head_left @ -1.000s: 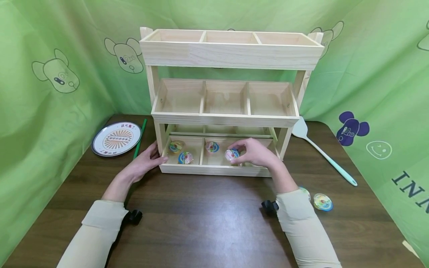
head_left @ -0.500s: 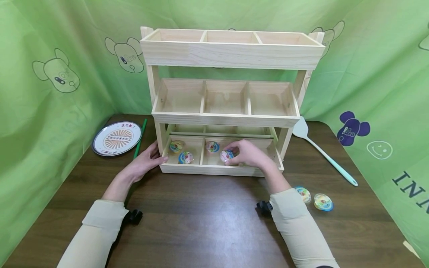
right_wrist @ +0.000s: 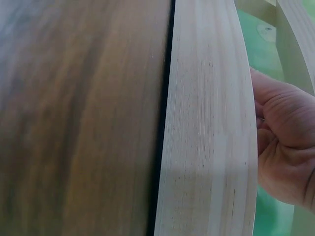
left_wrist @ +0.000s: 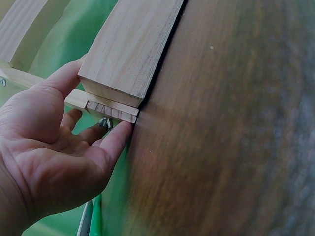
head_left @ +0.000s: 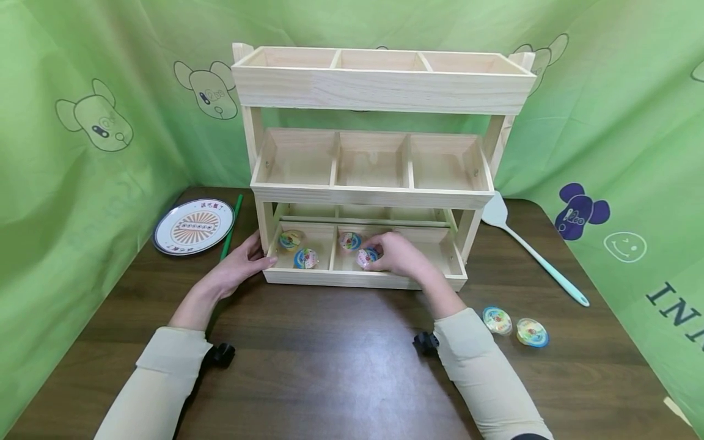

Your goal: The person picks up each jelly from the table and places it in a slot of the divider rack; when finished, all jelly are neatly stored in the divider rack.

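Pinching a round lidded cup [head_left: 363,259] between thumb and fingers, the right hand [head_left: 398,253] is at the middle compartment of the bottom tray [head_left: 330,278], which contains a second cup [head_left: 349,241]; two further cups [head_left: 305,258] occupy the left compartment. The left hand [head_left: 239,267] grips the left end of the wooden rack [head_left: 374,90]. The brown table [head_left: 330,360] bears two loose cups [head_left: 531,333] and a spatula [head_left: 541,260] at right, a plate [head_left: 194,227] at left, before a printed green curtain [head_left: 610,110].

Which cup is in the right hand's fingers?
The front cup in the middle compartment of the bottom tray, pinched by the right hand. The others are unheld: one behind it, two in the left compartment, two on the table.
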A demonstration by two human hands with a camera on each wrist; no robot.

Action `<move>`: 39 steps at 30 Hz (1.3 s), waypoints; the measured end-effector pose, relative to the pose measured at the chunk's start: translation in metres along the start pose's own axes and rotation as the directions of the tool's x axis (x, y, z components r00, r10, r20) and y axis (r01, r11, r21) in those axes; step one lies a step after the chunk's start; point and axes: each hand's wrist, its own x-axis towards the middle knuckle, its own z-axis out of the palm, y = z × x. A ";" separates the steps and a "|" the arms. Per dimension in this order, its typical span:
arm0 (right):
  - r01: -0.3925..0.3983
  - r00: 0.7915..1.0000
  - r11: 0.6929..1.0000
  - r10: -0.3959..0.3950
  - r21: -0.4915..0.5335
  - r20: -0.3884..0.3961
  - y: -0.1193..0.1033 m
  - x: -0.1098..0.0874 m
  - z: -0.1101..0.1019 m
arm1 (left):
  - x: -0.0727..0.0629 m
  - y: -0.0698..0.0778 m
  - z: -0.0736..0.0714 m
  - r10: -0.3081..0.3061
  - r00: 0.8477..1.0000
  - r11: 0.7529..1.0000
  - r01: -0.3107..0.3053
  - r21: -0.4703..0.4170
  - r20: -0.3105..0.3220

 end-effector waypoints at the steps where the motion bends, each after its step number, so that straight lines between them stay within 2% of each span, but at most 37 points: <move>1: 0.006 1.000 1.000 -0.006 -0.009 -0.002 0.000 0.001 0.001 | 0.000 0.000 0.000 0.001 1.000 1.000 -0.001 0.001 0.000; 11: -0.008 1.000 0.999 0.008 -0.051 0.011 -0.004 0.001 0.001 | 0.002 -0.001 0.000 0.011 1.000 1.000 -0.011 -0.020 0.000; 21: -0.044 0.999 0.997 0.043 0.060 0.017 -0.004 -0.005 -0.007 | 0.001 -0.001 0.001 0.007 1.000 1.000 -0.007 -0.023 0.000; 26: -0.069 0.997 0.992 0.072 0.105 -0.028 0.001 -0.011 -0.022 | 0.001 0.001 0.000 0.007 1.000 1.000 -0.007 -0.017 0.002; 32: 0.000 0.994 0.971 0.027 0.238 -0.110 0.010 -0.022 -0.039 | 0.001 0.001 0.000 0.010 1.000 1.000 -0.010 -0.015 0.003; 39: 0.093 0.988 0.927 -0.040 0.363 -0.151 0.020 -0.035 -0.046 | 0.001 0.000 0.001 0.022 1.000 0.999 -0.022 -0.033 0.014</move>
